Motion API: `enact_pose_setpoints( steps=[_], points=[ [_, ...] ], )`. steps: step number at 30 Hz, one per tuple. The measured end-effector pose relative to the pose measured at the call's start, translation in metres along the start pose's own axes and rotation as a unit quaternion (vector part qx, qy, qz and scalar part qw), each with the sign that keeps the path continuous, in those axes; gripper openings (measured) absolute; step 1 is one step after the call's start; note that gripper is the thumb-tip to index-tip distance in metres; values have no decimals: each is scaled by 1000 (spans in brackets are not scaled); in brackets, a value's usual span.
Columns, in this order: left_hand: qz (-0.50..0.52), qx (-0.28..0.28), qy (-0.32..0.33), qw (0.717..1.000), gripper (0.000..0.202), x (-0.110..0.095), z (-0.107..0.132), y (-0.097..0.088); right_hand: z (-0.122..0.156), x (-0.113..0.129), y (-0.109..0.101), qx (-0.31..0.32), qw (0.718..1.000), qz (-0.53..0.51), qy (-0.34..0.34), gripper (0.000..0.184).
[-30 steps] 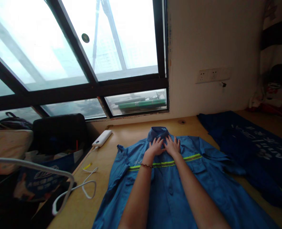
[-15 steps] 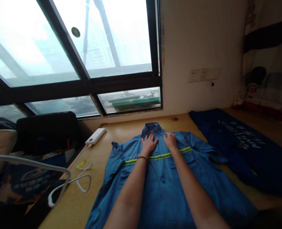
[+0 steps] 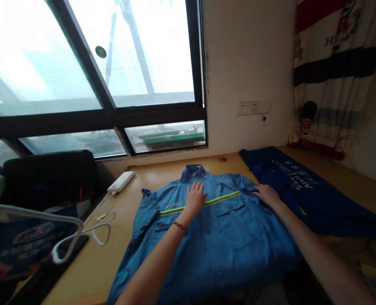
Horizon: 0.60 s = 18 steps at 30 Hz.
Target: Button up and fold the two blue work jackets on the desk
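Observation:
A blue button-up work shirt [image 3: 213, 241] with a yellow-green reflective stripe across its chest lies front up on the wooden table [image 3: 95, 254], its collar toward the wall. My left hand [image 3: 196, 198], a beaded bracelet at its wrist, rests spread on the shirt's upper front just below the collar. At the sleeve on the shirt's right side, my right hand [image 3: 267, 195] has its fingers bent around the sleeve's edge. Part of that sleeve is hidden by the hand, and the shirt's lower hem hangs by the near table edge.
A dark blue garment [image 3: 327, 199] with white lettering lies to the right. On the left are a white power bank [image 3: 121, 181], its white cable [image 3: 101, 233] and a black chair back [image 3: 51, 169]. Behind the table stand a window, a wall socket [image 3: 254, 107] and a curtain [image 3: 330, 84].
My right hand has moved from beside the collar out to the right sleeve, and that sleeve now sits drawn inward. My left hand stays near the collar. The view has turned rightward.

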<state>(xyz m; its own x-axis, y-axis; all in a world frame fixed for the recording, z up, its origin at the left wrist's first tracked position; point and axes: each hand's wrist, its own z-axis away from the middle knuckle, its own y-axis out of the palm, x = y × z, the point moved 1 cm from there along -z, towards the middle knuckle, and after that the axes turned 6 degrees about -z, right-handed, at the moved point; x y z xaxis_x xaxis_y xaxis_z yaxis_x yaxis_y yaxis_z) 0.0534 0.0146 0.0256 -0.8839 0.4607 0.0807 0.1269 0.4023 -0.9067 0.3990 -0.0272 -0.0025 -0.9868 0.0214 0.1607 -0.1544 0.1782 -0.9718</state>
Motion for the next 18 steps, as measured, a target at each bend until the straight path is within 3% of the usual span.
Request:
enact_pose_setpoints(
  steps=[4,7,9,12,16,18],
  points=[
    [24,69,7,997,53,-19,35,-1,-4,3,-12,36,997,24,-58,31],
    [41,109,-5,993,55,-23,53,3,-9,5,-27,10,1000,-25,16,21],
    [47,111,-11,993,55,-22,58,4,-17,5,-41,-22,996,-50,71,26],
    [53,109,-12,993,56,-20,60,3,-37,12,-68,-65,990,-71,100,35],
    [61,103,-10,993,56,-19,59,3,-60,51,-101,-103,984,-114,86,36],
    [63,101,-11,993,56,-18,59,2,-62,82,-111,-72,979,-186,49,38]
  ],
)
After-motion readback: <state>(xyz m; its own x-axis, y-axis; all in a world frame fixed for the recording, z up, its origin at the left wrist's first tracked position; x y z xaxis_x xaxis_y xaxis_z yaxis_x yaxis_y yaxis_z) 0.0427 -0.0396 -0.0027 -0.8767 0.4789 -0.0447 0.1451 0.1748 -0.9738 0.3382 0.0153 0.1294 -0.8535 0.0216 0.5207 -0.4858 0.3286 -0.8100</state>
